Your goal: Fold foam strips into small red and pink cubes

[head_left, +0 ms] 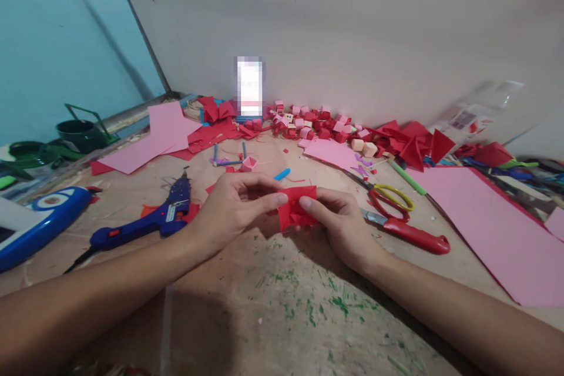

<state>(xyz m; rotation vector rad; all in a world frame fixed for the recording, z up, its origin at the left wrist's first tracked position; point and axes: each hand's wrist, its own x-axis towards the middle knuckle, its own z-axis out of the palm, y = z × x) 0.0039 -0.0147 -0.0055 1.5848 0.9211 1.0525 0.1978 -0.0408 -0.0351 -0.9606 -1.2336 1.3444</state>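
Observation:
Both my hands pinch a small folded piece of red paper (298,205) just above the worn tabletop (282,305). My left hand (233,202) grips its left edge with thumb and fingers closed. My right hand (341,220) holds its right side, thumb pressed on top. A blue glue gun (145,220) lies to the left of my left hand. Red-handled scissors (403,220) with yellow loops lie to the right of my right hand.
Small pink and red paper cubes (315,123) are heaped along the back wall. Pink sheets lie at back left (165,132) and right (497,229). Red paper scraps, pens, a blue plastic item (37,220) and green pots (79,135) sit at the left.

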